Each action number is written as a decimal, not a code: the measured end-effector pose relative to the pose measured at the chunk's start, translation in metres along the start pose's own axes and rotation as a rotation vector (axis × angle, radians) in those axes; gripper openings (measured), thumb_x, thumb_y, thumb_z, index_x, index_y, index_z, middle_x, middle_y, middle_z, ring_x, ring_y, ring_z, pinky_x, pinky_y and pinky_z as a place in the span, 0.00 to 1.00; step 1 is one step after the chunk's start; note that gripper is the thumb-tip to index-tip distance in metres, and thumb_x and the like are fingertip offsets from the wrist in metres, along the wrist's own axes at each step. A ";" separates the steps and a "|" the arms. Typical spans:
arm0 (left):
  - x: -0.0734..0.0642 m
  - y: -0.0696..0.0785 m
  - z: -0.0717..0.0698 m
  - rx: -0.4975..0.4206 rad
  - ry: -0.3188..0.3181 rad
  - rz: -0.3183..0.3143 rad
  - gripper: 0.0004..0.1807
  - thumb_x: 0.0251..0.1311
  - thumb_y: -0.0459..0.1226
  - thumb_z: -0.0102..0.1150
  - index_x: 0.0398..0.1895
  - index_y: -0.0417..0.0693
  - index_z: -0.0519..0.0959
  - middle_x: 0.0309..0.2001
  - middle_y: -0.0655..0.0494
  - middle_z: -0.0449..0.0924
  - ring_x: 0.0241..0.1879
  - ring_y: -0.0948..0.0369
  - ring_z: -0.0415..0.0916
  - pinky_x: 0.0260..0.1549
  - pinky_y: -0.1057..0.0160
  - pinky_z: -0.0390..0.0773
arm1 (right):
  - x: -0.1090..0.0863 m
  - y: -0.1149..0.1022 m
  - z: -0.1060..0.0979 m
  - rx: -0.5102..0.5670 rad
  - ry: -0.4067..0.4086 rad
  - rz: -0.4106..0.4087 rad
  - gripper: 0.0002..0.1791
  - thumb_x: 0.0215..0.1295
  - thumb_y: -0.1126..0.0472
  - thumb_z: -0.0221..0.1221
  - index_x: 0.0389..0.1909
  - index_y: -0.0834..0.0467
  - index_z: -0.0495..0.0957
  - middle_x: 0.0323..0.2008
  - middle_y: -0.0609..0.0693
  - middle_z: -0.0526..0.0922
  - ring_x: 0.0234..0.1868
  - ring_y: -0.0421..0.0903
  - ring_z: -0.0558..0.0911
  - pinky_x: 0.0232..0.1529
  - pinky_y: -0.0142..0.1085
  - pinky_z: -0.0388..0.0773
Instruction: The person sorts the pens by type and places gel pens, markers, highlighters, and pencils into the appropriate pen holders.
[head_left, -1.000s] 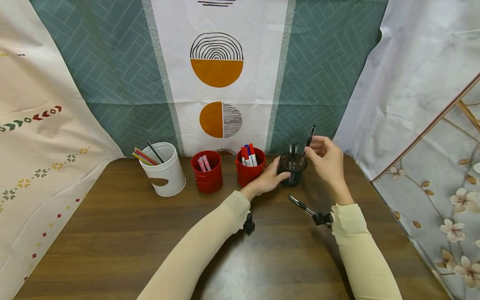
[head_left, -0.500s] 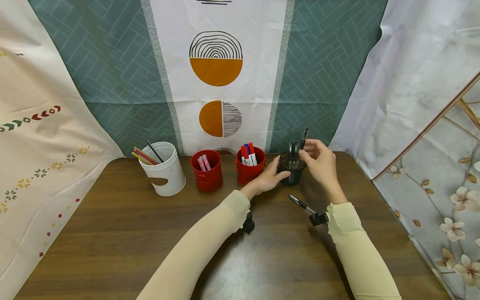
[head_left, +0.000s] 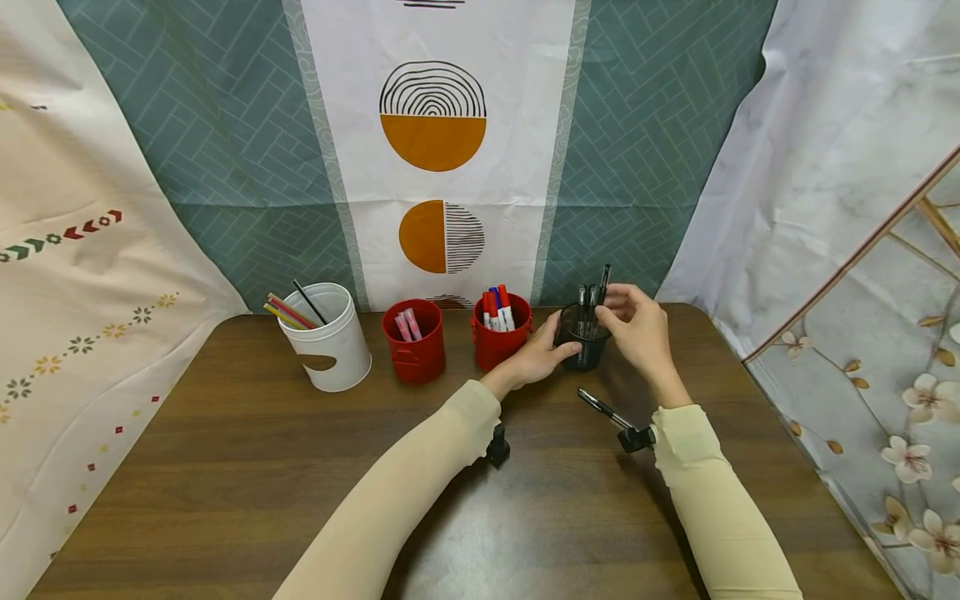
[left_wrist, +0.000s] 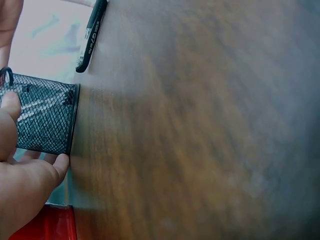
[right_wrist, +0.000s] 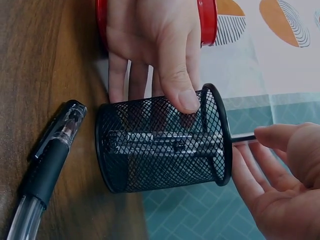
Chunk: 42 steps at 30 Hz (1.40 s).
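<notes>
A black mesh pen cup (head_left: 583, 358) stands upright at the back right of the table. My left hand (head_left: 534, 358) holds its left side, the thumb in front and the fingers behind, as the right wrist view shows. Between thumb and fingertips my right hand (head_left: 642, 332) pinches a black pen (head_left: 604, 278), whose lower part is inside the cup. Two other pens (head_left: 587, 298) stand in the cup. Another pen (head_left: 600, 407) with a clear barrel lies on the table in front; its far end is hidden by the right wrist camera in the head view.
Left of the cup stands a red bucket (head_left: 495, 354) with red and blue markers. Further left are a red bucket (head_left: 417, 365) holding pink sticks and a white bucket (head_left: 341, 367) with coloured pencils. A patterned cloth (head_left: 457, 183) hangs behind the brown table (head_left: 247, 467).
My right hand has moved left and slightly down, bringing its pen more upright and deeper into the mesh cup. The left hand has stayed on the cup.
</notes>
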<state>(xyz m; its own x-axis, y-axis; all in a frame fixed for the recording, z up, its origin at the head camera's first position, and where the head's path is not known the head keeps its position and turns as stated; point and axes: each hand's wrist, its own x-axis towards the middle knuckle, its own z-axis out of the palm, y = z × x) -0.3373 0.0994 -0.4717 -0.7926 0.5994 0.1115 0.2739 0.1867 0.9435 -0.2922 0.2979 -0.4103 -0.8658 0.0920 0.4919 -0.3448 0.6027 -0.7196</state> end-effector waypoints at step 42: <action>-0.004 0.001 -0.001 0.030 0.010 -0.061 0.46 0.79 0.47 0.58 0.88 0.49 0.42 0.87 0.51 0.44 0.85 0.55 0.43 0.82 0.47 0.50 | -0.020 -0.003 -0.053 -0.182 -0.196 -0.038 0.19 0.72 0.62 0.69 0.61 0.60 0.82 0.52 0.59 0.88 0.49 0.59 0.89 0.45 0.35 0.82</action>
<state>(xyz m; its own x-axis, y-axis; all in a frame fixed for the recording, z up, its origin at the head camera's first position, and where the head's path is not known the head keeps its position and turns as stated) -0.3339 0.0962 -0.4705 -0.8137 0.5785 0.0575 0.2412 0.2461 0.9387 -0.2548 0.3360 -0.3924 -0.9133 -0.0777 0.3998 -0.3227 0.7371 -0.5938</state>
